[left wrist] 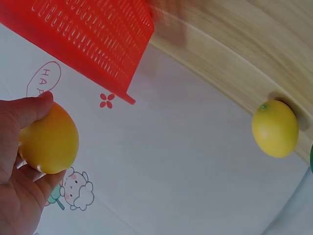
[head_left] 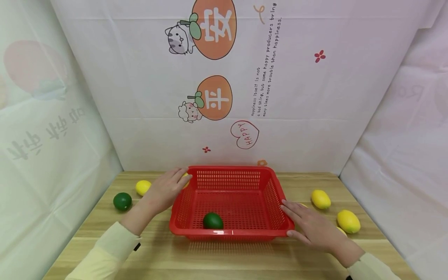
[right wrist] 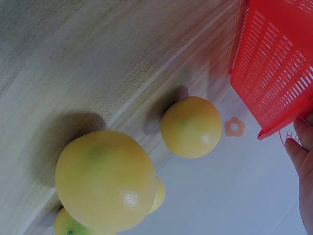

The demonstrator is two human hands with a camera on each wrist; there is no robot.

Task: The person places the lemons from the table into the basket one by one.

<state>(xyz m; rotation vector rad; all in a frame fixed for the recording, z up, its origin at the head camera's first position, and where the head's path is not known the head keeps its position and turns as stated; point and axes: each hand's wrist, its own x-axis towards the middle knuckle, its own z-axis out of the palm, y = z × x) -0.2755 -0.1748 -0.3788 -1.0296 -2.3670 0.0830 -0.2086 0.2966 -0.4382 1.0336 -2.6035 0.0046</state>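
My left hand holds a yellow lemon between thumb and fingers, at the back left corner of a red plastic basket. In the left wrist view the lemon is apart from the basket. A dark green lime-like fruit lies inside the basket, near its front wall. With its fingers extended, my right hand rests against the basket's right rim. Its fingertips show at that rim in the right wrist view. Under and behind this hand are lemons, partly hidden from the head camera.
Left of the basket a lemon and another dark green fruit lie on the wooden table. To the right are more lemons, including one near the back and one farther right. A printed white cloth rises behind the table.
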